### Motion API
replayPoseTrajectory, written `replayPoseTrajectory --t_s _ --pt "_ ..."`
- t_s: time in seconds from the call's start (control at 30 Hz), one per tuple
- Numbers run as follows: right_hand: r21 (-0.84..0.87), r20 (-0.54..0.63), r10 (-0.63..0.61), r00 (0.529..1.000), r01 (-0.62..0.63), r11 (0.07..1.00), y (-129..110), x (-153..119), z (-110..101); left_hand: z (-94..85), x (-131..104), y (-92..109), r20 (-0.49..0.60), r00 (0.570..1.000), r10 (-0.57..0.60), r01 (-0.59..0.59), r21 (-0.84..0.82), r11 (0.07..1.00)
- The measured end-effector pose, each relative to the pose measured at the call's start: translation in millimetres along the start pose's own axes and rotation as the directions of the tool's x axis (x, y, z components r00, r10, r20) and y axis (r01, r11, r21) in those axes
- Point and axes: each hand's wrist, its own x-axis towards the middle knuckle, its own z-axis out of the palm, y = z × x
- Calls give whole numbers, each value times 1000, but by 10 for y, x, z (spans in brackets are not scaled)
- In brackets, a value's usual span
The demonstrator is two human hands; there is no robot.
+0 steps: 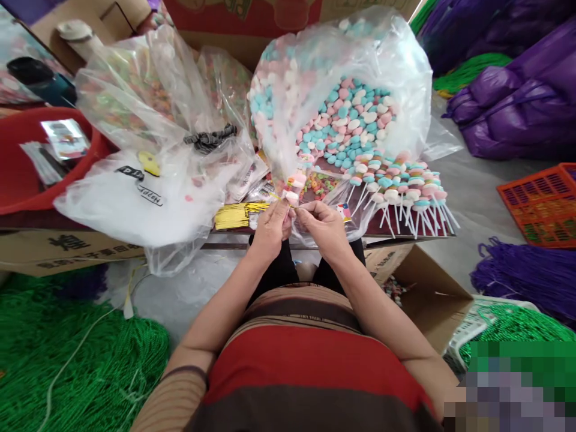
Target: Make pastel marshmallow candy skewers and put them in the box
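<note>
My left hand (272, 231) is closed round the lower end of a small clear wrapper with pink and white candy (293, 187) in it, which points away from me. My right hand (324, 229) pinches at the same gathered end, close beside the left; a thin yellow strip seems to show between the fingertips. Left of my hands lies a stack of yellow twist ties (231, 216). On the right, many candy skewers on white sticks (407, 186) lie in a pile. Behind stands a large clear bag of pink, white and blue candies (355, 120).
A red basin (27, 180) stands at the left, beside a white plastic bag (175, 204). Ring-shaped candies (320, 185) lie behind my hands. An open cardboard box (423, 288) is below the table's right edge. Purple bundles (526, 96) and an orange crate (540, 204) are farther right.
</note>
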Motion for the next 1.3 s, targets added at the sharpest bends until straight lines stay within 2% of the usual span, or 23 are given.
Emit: replayPoseTrajectory --t_s 0.1,0.17,0.27,0.4,0.47,0.57,0.63,0.73,0.87,0.93,1.0,1.07,1.1,1.13,1.2,1.27,1.3 --pt "125 49 111 993 -116 985 19 14 -50 -20 -65 81 153 986 -65 88 -147 985" --pt "138 133 137 982 -155 978 2 11 -111 -69 -96 114 283 947 -154 197 -129 972" --pt "123 246 105 964 -139 983 -57 -5 -202 -129 -113 126 387 891 -236 308 -135 942" --pt "224 330 68 941 -148 963 -102 -20 -255 -113 -118 104 414 882 -224 341 -235 910" --pt "261 375 70 925 -177 949 -81 -19 -263 -90 -128 95 448 864 -232 373 -258 892" --pt "250 416 77 906 -196 948 -6 -9 -283 -78 -151 81 505 830 -239 413 -268 870" --pt "245 422 75 903 -193 950 49 0 -303 -83 -160 63 514 827 -226 413 -283 866" --pt "269 405 56 912 -178 946 105 12 -319 -81 -151 25 512 834 -206 403 -312 860" --pt "230 266 52 963 -115 966 129 34 -289 -18 -119 -7 477 856 -201 386 -330 861" --pt "142 187 48 981 -76 987 122 38 -263 35 -100 -17 416 886 -208 355 -317 879" --pt "-14 100 -2 995 3 1000 106 31 -231 85 -72 -40 289 939 -188 268 -269 925" --pt "-217 13 -124 992 124 968 91 14 -192 116 -30 -83 91 994 -67 78 -121 990" --pt "-312 -22 -193 981 177 934 86 4 -171 120 -5 -112 -7 999 42 -42 13 999" --pt "-388 -48 -253 966 216 896 86 -5 -151 115 21 -143 -76 983 168 -153 175 973" --pt "-482 -70 -329 942 257 838 98 -17 -120 85 71 -207 -97 918 384 -295 479 827" --pt "-516 -69 -368 927 283 809 120 -17 -115 42 110 -266 -45 875 483 -345 642 684" --pt "-516 -56 -381 923 300 802 130 -14 -124 23 124 -290 -21 866 500 -357 674 647"
